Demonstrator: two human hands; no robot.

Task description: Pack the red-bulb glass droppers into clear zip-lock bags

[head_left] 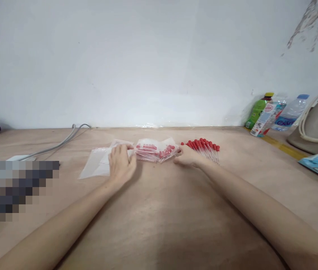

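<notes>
Clear flat bags (92, 165) left of centre, filled bags (146, 152) mid-frame, red-topped droppers (204, 145) right of centre.
Left hand (121, 162) half-curled over the flat bags' right end, can't tell if gripping; right hand (187, 155) nearly closed at the filled bags' right edge, pinch unclear. Best: left steadies, right grips film lightly, wrist off droppers.

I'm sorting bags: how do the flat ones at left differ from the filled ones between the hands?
Filled bags show red tips; flat bags show none. Filled bags look bulky and crinkled, flat bags thinner. Filled bags lie between left hand and right hand, flat bags mostly further left. Both are translucent and lie on the table.
</notes>
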